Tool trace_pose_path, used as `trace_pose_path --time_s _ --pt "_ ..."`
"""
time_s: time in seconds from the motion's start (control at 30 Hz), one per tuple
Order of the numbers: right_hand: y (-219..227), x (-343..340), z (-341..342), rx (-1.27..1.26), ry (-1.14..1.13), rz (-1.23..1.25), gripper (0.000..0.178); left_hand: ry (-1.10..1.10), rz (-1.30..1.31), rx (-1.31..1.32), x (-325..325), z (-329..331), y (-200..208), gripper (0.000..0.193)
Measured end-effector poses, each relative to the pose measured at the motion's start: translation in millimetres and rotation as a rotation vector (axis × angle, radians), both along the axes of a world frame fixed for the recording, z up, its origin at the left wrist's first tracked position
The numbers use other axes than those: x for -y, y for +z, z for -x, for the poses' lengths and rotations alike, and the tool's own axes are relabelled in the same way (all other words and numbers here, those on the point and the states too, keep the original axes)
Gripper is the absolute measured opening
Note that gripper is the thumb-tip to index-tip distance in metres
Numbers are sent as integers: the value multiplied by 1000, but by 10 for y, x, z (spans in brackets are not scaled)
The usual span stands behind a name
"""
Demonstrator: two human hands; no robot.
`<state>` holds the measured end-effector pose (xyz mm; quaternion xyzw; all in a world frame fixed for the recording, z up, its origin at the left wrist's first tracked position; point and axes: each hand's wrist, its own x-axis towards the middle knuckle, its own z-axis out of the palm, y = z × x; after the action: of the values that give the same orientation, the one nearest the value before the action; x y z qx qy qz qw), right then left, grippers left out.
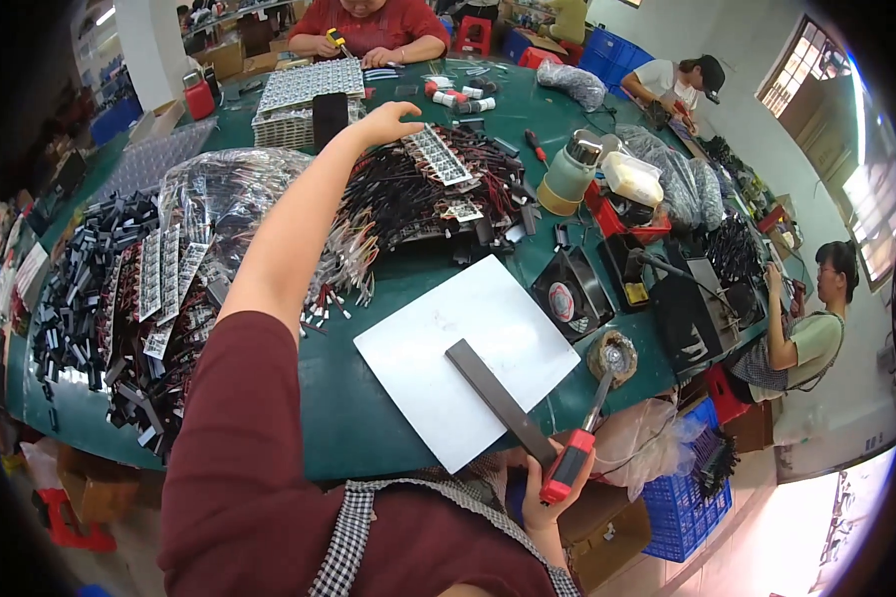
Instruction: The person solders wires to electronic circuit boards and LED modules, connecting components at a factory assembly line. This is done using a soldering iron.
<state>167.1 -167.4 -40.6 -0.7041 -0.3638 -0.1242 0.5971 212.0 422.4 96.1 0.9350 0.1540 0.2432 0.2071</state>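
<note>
Two hands (pixel 543 502), one soldering iron (pixel 579 438)

Left arm stretched far forward, bare forearm rising from a dark red sleeve. Left hand (pixel 386 121) open, palm down, fingers loosely spread, thumb out. Right hand (pixel 548 497) low near the body, wrist bent, fingers closed in a grip.

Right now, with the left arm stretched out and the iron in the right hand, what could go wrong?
1. The left hand reaches over the wire pile; the arm could snag and drag wires.
2. The right hand holds the soldering iron unwatched, its tip near the plastic bag; if hot, it may melt it.
</note>
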Motion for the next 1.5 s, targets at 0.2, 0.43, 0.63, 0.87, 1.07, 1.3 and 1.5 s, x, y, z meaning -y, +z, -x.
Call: trace_pose_path --time_s 0.2,0.43,0.63,0.87,1.07,1.3,1.5 --pt "161 -291 -33 46 58 129 83 303 -139 94 506 648 60 39" --pt "274 -547 -182 265 -194 244 76 381 -460 -242 2199 1851 232 50" --pt "207 -508 -173 118 -40 108 71 1181 -344 -325 1930 3714 438 59" --pt "242 -524 -166 183 -77 140 69 1000 279 -237 1266 5029 272 63" --pt "288 -544 -138 188 -82 134 68 873 757 544 1225 5773 379 41" --pt "308 -558 -115 263 -108 195 69 984 188 174 1449 5536 514 39" --pt "263 -531 -159 232 -109 176 69 1203 109 46 1651 5638 467 49"
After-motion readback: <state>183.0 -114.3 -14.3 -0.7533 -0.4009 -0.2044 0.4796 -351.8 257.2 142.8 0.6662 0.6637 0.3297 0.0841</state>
